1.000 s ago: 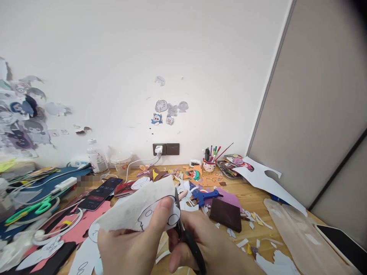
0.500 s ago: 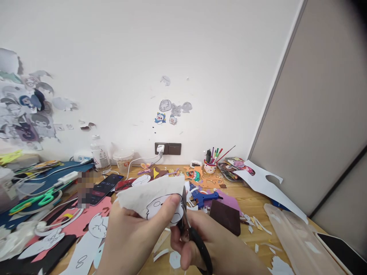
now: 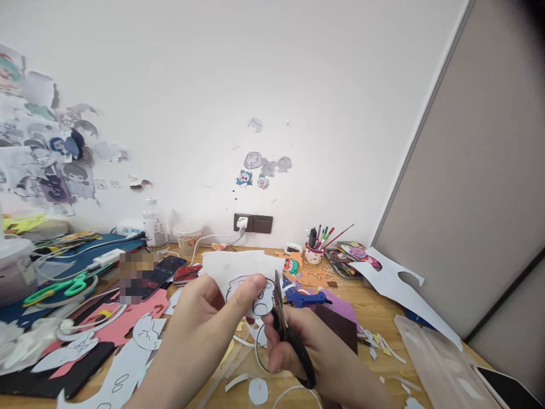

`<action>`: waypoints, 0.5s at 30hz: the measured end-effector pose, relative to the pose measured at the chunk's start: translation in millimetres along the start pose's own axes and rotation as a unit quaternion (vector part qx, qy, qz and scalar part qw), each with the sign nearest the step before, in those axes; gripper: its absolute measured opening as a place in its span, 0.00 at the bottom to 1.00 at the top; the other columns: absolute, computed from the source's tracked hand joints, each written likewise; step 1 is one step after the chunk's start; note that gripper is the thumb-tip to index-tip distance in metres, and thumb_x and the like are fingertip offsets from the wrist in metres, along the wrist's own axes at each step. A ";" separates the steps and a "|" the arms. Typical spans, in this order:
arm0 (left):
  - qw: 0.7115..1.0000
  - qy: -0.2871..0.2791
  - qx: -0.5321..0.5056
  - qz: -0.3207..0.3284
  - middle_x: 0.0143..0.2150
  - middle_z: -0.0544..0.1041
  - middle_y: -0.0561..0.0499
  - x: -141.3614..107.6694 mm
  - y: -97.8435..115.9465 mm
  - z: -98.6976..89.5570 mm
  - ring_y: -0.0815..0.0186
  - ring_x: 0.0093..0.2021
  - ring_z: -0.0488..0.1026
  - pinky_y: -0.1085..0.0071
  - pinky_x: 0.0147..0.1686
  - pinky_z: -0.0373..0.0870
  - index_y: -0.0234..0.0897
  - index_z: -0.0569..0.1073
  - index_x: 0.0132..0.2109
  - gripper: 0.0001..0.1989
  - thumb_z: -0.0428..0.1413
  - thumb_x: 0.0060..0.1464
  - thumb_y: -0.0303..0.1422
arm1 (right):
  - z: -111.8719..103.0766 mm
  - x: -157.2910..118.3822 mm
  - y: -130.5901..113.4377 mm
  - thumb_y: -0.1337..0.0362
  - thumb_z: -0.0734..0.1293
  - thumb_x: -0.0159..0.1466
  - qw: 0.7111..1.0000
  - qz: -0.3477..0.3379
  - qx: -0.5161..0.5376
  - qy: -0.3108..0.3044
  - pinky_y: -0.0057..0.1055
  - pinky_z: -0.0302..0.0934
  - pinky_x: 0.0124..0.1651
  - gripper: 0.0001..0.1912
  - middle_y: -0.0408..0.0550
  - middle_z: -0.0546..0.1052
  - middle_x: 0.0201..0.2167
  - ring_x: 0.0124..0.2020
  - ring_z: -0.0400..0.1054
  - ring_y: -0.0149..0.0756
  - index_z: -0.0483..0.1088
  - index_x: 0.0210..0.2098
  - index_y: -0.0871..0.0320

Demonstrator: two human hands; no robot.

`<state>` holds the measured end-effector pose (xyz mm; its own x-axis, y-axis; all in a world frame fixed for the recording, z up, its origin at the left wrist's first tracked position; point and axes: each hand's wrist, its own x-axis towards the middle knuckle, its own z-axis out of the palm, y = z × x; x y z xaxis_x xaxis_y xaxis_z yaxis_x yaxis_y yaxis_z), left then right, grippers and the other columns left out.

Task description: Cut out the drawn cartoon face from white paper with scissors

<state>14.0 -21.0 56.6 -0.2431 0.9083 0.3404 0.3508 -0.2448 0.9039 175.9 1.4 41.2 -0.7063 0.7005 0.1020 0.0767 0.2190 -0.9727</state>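
Between thumb and fingers, my left hand (image 3: 208,318) pinches a white sheet of paper (image 3: 242,264) with a black outline drawing on it. My right hand (image 3: 302,341) is closed around the black handles of a pair of scissors (image 3: 279,309). The blades point upward and lie along the right edge of the drawing, close to my left thumb. A thin curled paper strip (image 3: 258,352) hangs below the sheet, near my right fingers. Part of the drawing is covered by my left thumb.
Paper scraps (image 3: 258,391) litter the wooden table. A blue glue gun (image 3: 309,298) lies behind my right hand, near a pen cup (image 3: 314,254). To the left are a phone (image 3: 164,275), green scissors (image 3: 59,288) and pink foam (image 3: 140,318). A clear bottle (image 3: 154,224) stands by the wall.
The paper has been turned in my left hand, showing more of the drawing. A thin strip now dangles beneath it. My view has swung slightly left.
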 end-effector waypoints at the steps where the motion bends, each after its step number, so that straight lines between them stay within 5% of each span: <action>1: 1.000 0.002 -0.009 -0.007 0.17 0.68 0.57 -0.1 -1.0 0.3 0.72 0.18 0.64 0.79 0.15 0.60 0.37 0.66 0.21 0.19 0.56 0.48 0.47 | 0.1 0.8 0.8 0.50 0.69 0.54 1.000 -0.006 0.014 -0.001 0.25 0.44 0.26 0.21 0.37 0.56 0.22 0.24 0.49 0.25 0.59 0.25 0.59; 7: 0.982 -0.091 -0.158 -0.052 0.21 0.70 0.58 -1.1 1.1 4.2 0.72 0.24 0.68 0.79 0.26 0.65 0.37 0.67 0.27 0.12 0.57 0.49 0.41 | 2.0 3.4 6.2 0.51 0.69 0.54 1.000 -0.018 0.018 0.014 0.26 0.46 0.28 0.19 0.38 0.59 0.24 0.25 0.50 0.26 0.61 0.25 0.59; 15: 0.980 -0.073 -0.183 -0.027 0.14 0.67 0.59 -3.8 10.8 11.1 0.71 0.15 0.66 0.78 0.15 0.63 0.38 0.65 0.22 0.14 0.56 0.49 0.40 | 5.1 1.1 -2.3 0.53 0.71 0.52 0.998 0.030 0.049 -0.014 0.25 0.49 0.29 0.19 0.38 0.63 0.25 0.26 0.55 0.26 0.61 0.28 0.59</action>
<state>28.7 -23.3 62.2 -0.1104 0.9556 0.2732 -0.0127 -0.2762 0.9610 171.4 -1.9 42.5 -0.7216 0.6913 0.0385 0.0505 0.1081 -0.9929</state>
